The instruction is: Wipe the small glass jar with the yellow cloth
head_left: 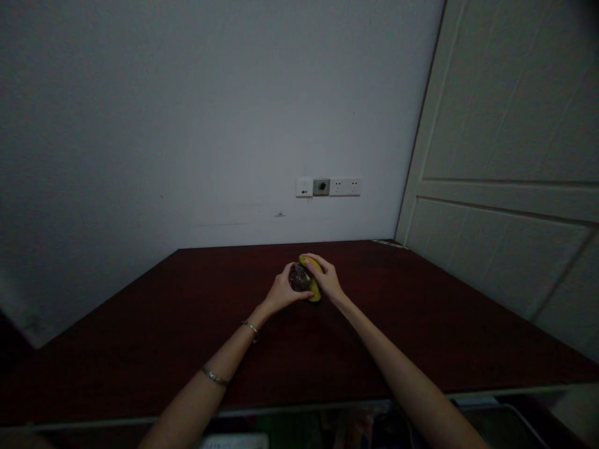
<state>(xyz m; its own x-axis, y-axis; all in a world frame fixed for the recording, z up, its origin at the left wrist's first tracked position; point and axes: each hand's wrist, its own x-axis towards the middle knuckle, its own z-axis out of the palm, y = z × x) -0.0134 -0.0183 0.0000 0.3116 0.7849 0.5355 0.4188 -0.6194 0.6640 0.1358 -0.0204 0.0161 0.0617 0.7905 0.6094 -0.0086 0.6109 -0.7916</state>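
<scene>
My left hand (281, 292) is curled around a small dark round object (299, 277) that rests on the dark red table (187, 324). Right beside it, my right hand (327, 277) is wrapped over a yellow curved object (312, 284) that looks like a banana. The two objects touch each other near the middle of the table, toward the far wall. Both arms reach forward from the near edge. Two thin bracelets sit on my left forearm (213, 376).
A white wall stands behind the table with a row of power sockets (328, 187). A white panelled door (505, 174) lines the right side. Below the table's near edge (290, 411) some dim items show on the floor.
</scene>
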